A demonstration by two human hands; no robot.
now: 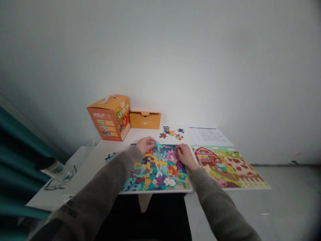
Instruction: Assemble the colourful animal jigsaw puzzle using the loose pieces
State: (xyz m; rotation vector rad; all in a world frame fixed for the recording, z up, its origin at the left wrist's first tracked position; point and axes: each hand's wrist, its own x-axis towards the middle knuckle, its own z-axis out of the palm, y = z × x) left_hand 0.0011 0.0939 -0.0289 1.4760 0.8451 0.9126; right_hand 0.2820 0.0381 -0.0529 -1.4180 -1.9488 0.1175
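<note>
A colourful animal jigsaw puzzle [160, 170] lies in a shallow tray at the table's front edge. At its upper left, my left hand [146, 145] pinches a teal puzzle piece [157, 145] just over the puzzle's top edge. My right hand [184, 155] rests on the upper right part of the puzzle, fingers bent and fingertips on the surface; whether a piece is under them cannot be made out. Several loose pieces [172, 133] lie behind the puzzle. Another few dark and teal pieces [110, 156] are partly hidden by my left forearm.
An orange puzzle box [107, 118] and a low yellow-orange box [145, 120] stand at the back left. A printed sheet [209, 135] and a farm picture [228, 165] lie on the right. A black-capped glass bottle [56, 169] and glasses [54, 184] are at the far left.
</note>
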